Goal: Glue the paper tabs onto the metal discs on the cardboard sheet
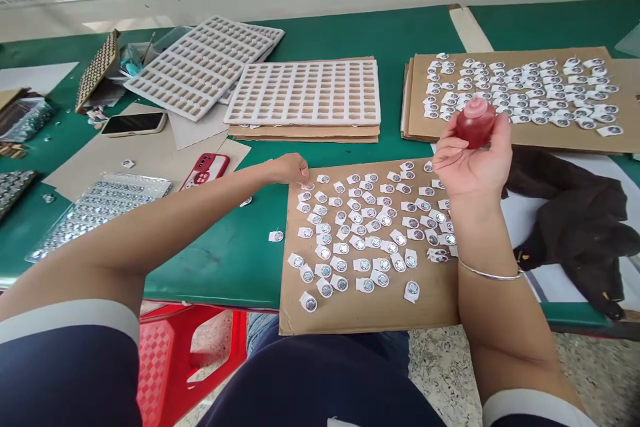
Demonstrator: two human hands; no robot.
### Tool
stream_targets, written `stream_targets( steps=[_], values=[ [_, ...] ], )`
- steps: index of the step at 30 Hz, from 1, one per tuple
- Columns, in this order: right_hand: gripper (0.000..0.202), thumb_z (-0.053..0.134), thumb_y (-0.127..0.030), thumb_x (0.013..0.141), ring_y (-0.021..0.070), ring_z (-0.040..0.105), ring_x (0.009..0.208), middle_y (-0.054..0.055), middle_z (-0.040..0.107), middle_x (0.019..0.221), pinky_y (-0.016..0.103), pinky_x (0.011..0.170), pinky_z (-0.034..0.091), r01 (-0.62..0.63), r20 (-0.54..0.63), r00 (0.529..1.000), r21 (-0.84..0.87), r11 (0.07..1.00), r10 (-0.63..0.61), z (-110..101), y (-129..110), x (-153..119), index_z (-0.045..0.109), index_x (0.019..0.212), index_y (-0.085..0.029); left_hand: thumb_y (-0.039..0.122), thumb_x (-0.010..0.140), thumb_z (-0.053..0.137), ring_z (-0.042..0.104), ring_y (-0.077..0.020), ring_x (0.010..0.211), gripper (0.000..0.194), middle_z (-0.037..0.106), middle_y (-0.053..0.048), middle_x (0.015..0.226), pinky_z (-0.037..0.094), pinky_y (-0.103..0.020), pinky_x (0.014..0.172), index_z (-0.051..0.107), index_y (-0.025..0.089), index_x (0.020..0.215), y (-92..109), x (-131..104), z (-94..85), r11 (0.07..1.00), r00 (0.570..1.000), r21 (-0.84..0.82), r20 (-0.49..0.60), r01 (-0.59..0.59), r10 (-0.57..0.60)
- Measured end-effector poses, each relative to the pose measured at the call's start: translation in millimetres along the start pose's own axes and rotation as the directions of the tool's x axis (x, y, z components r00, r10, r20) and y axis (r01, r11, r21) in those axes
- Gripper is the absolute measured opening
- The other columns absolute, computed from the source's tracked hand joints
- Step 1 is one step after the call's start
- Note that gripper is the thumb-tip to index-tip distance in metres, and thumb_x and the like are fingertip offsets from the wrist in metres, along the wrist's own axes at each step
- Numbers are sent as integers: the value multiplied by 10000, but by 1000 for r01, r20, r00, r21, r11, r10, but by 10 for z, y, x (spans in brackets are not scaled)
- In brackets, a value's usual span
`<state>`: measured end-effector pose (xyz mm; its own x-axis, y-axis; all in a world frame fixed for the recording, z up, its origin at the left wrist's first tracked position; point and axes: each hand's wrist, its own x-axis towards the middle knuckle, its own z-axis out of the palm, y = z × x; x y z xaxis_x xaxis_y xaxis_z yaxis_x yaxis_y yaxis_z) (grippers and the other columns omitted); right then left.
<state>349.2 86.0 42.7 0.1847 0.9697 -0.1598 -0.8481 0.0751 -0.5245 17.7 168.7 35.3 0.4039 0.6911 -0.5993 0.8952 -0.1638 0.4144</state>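
Note:
My right hand [470,160] is raised over the right side of a cardboard sheet [370,313], wrapped round a squeeze bottle of red liquid [476,128]. The bottle's pale pink tip points away from me. At the sheet's far left corner, my left hand [291,169] has its fingertips pinched together on a small white tag [309,187]. Many similar white tags, each with a round silvery piece like this one [365,265], lie in loose rows over the sheet. The sheet's near edge overhangs the table by my lap.
White slotted trays [305,93] stand on cardboard at the back. More tags cover another cardboard stack [415,127] at the back right. A phone [134,123], a red phone case [205,170], a bag of clear gems [100,207] and dark cloth [575,213] lie around.

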Motion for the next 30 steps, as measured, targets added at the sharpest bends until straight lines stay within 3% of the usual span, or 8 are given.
stream_targets(
  steps=[6, 13, 15, 19, 23, 30],
  values=[
    [413, 677, -526, 628, 51, 409, 462, -11, 624, 859, 206, 374, 360, -18, -47, 999, 19, 1000, 19, 43, 55, -16, 616, 899, -219, 446, 492, 715, 578, -224, 741, 318, 656, -60, 759, 391, -268, 587, 632, 175, 636, 171, -2, -17, 992, 998, 108, 2, 69, -70],
    [364, 771, -446, 544, 122, 445, 566, -48, 649, 876, 298, 473, 413, -45, -39, 998, -94, 995, 41, 108, 50, -113, 627, 852, -318, 381, 523, 705, 562, -219, 745, 269, 626, -53, 768, 369, -264, 584, 613, 172, 664, 192, 41, 41, 981, 997, 177, -32, 74, -69],
    [333, 764, -418, 571, 107, 434, 548, -42, 649, 859, 283, 456, 408, -47, -21, 999, -66, 997, 45, 134, 53, -130, 632, 853, -303, 389, 523, 707, 564, -222, 768, 287, 632, -58, 811, 371, -260, 592, 616, 169, 683, 174, 33, 54, 982, 998, 177, -47, 60, -53],
    [328, 622, -517, 709, 47, 406, 445, -12, 620, 816, 199, 353, 364, -54, -21, 998, 30, 998, 54, 173, 83, -120, 619, 862, -226, 435, 536, 702, 577, -214, 781, 320, 655, -58, 817, 387, -245, 590, 629, 170, 698, 135, -22, 43, 988, 999, 152, -44, 22, -15],
    [293, 511, -506, 822, 41, 442, 442, 2, 614, 845, 169, 347, 382, -62, -16, 998, 82, 995, 64, 175, 93, -104, 603, 879, -233, 493, 568, 679, 584, -198, 749, 353, 671, -53, 770, 399, -239, 569, 642, 169, 703, 70, -62, 23, 994, 999, 110, -32, -3, 7],
    [272, 569, -500, 792, 50, 459, 449, 5, 618, 844, 178, 353, 389, -43, 23, 999, 98, 994, 41, 111, 72, -75, 605, 910, -258, 481, 589, 672, 597, -187, 780, 333, 689, -43, 799, 401, -219, 571, 677, 178, 726, 79, -94, 11, 996, 1000, 93, -19, -13, 15]
  ],
)
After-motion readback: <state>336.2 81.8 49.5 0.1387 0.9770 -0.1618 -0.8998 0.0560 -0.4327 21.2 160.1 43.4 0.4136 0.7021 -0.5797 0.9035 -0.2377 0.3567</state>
